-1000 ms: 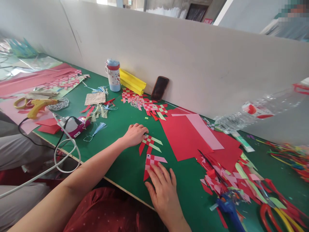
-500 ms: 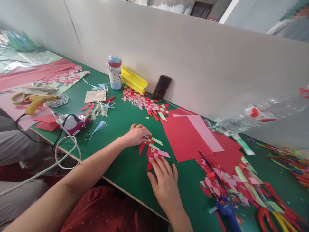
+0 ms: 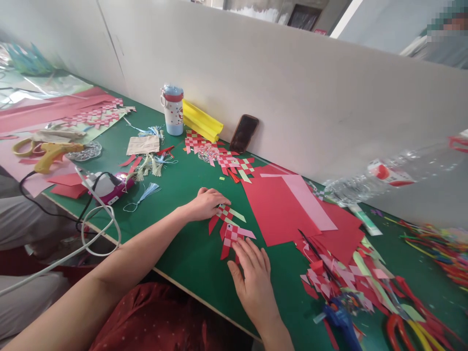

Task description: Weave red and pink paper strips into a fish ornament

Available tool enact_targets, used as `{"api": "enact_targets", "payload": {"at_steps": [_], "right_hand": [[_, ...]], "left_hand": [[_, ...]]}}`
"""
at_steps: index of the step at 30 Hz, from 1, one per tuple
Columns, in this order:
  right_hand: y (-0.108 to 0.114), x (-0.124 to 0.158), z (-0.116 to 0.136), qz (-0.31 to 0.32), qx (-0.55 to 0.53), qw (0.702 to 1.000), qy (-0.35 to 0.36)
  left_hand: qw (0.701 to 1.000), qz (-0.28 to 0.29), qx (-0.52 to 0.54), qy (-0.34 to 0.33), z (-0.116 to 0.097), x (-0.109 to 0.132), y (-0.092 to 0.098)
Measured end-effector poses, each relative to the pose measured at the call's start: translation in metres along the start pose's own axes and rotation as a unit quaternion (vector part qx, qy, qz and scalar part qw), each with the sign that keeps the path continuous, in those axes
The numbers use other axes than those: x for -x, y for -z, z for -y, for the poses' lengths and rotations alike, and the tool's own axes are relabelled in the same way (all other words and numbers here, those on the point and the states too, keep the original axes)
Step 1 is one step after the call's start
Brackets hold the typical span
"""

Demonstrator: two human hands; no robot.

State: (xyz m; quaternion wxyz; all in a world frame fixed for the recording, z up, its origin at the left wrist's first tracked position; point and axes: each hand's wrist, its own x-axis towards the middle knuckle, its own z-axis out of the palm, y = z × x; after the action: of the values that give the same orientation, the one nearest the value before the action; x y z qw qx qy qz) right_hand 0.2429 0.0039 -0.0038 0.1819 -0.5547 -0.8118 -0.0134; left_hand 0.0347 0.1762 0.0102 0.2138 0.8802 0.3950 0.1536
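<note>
Two small woven paper fish lie side by side on the green table in front of me. The farther one, a red and light green paper fish (image 3: 225, 213), is held at its far end under the bent fingers of my left hand (image 3: 207, 204), which partly hide it. The nearer one, a red and pink paper fish (image 3: 231, 235), has a small round eye stuck near its top. My right hand (image 3: 253, 275) lies open over its right side, fingers stretched out and thumb apart, fingertips at the paper's edge.
Red paper sheets (image 3: 281, 209) lie to the right, with paper scraps, a blue glue gun (image 3: 342, 317) and scissors (image 3: 398, 331). Behind are a cup (image 3: 173, 111), phone (image 3: 244, 133) and more woven pieces (image 3: 230, 161). A yellow glue gun (image 3: 51, 155), cables and a tassel (image 3: 149, 192) lie left.
My right hand has slid slightly right and toward me, uncovering more of the red and pink paper fish. My left hand has stayed in place on the other fish.
</note>
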Motion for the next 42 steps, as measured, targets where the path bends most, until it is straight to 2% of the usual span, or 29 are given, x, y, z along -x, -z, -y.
{"api": "enact_targets", "payload": {"at_steps": [5, 12, 16, 21, 25, 30, 34, 42], "right_hand": [[-0.002, 0.003, -0.003, -0.013, -0.005, 1.000, -0.009], [-0.003, -0.007, -0.002, -0.040, -0.017, 0.999, -0.001], [0.002, -0.001, -0.014, -0.084, -0.050, 0.995, -0.021], [0.010, 0.011, -0.034, -0.121, -0.053, 0.989, -0.062], [0.009, 0.004, -0.028, -0.097, -0.045, 0.994, -0.032], [0.002, -0.013, -0.008, -0.024, 0.011, 1.000, 0.013], [-0.001, -0.013, -0.004, 0.025, 0.043, 0.998, 0.038], [0.000, -0.008, -0.005, 0.016, 0.020, 0.999, 0.020]], "left_hand": [[0.999, -0.021, -0.008, 0.027, 0.001, 0.008, 0.007], [0.997, -0.042, -0.025, 0.068, 0.009, 0.017, 0.019], [0.996, -0.047, -0.046, 0.058, -0.014, 0.034, 0.023], [0.995, -0.011, -0.099, -0.030, -0.054, 0.068, 0.007], [0.994, 0.009, -0.107, -0.034, -0.063, 0.083, -0.011], [0.993, 0.006, -0.115, -0.036, -0.057, 0.088, -0.024], [0.991, -0.008, -0.124, -0.041, -0.053, 0.090, -0.029], [0.989, -0.030, -0.140, -0.047, -0.051, 0.092, -0.035]]}}
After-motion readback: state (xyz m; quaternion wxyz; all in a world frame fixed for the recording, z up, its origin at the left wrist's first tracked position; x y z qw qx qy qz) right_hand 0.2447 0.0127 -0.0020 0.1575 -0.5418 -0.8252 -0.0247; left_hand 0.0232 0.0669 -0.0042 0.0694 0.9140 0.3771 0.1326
